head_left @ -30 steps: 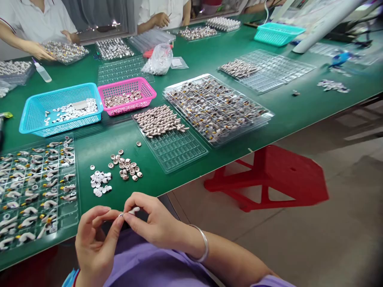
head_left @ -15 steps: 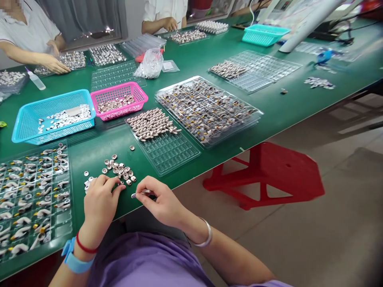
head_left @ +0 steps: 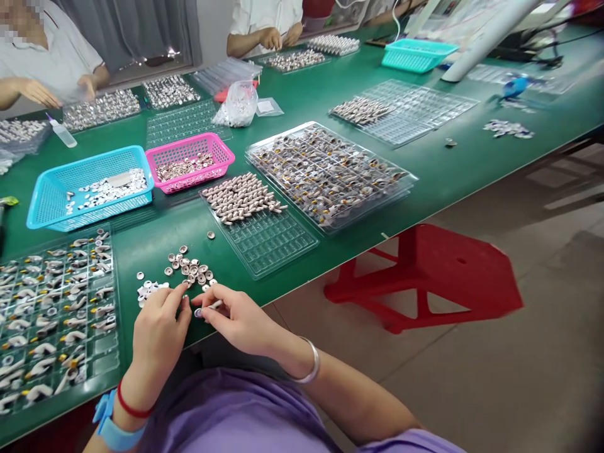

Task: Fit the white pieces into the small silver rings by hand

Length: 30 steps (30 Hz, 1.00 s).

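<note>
My right hand (head_left: 238, 318) pinches a small pale stemmed part (head_left: 199, 313) with a round whitish end, just over the table's front edge. Close beside it, my left hand (head_left: 160, 321) has thumb and forefinger drawn together; whatever lies between them is too small and covered to make out. Just past the fingertips is a loose pile of small round beige caps (head_left: 191, 267), hollow on one side. White round discs (head_left: 150, 289) lie partly behind my left hand. On the left, a clear compartment tray (head_left: 56, 314) holds curved pale pieces with yellow bits.
Beyond the caps stand a blue basket (head_left: 42, 204) of white discs and a pink basket (head_left: 226, 154) of caps. A tray of beige pieces (head_left: 245, 195) and a full stacked tray (head_left: 325, 170) lie rightward. A red stool (head_left: 467, 270) is beside the table. Two people work opposite.
My right hand has moved left, bringing the stemmed part close to my left fingers. My left hand has drawn back slightly from the caps. A person opposite has shifted a hand away from a tray.
</note>
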Available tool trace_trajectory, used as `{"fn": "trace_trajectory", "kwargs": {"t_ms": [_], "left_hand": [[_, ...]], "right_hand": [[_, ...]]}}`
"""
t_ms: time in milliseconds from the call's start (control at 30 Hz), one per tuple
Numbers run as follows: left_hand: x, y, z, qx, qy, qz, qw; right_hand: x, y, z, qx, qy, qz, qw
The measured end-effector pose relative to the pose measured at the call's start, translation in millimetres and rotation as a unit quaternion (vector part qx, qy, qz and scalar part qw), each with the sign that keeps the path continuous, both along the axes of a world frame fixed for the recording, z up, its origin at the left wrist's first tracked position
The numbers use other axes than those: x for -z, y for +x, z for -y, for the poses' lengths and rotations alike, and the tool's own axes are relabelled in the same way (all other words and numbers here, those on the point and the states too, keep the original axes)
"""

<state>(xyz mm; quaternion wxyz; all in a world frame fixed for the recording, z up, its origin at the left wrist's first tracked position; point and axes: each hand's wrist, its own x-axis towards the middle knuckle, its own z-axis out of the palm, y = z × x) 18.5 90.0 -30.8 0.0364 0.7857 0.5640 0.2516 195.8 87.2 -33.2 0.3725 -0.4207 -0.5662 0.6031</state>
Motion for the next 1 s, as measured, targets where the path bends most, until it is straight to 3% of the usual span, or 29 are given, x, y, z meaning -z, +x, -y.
{"fn": "trace_trajectory", "kwargs": {"t_ms": [267,467,633,833,1000], "left_hand": [[-8.8,-6,25,0.015,-0.040,0.173,0.984],[-10.9,-6,39,-0.013,-0.081,0.263,0.961],[-7.1,-8,49,-0.004,-0.150,0.359,0.921],[-2.2,-10,56,-0.015,-0.157,0.357,0.921],[-8.6,-6,56,-0.037,-0.134,0.349,0.927]], "right_hand": [[-1.3,-7,13,0.023,-0.010,-0.113,0.993],[-15.2,-3,22,0.015,0.059,-0.096,0.994],[-20.8,-1,28,0.007,0.093,-0.035,0.995],[-22.8,1,33,0.016,0.154,-0.012,0.988],[-27.1,2,37,-0.027,0.158,0.001,0.987]]}}
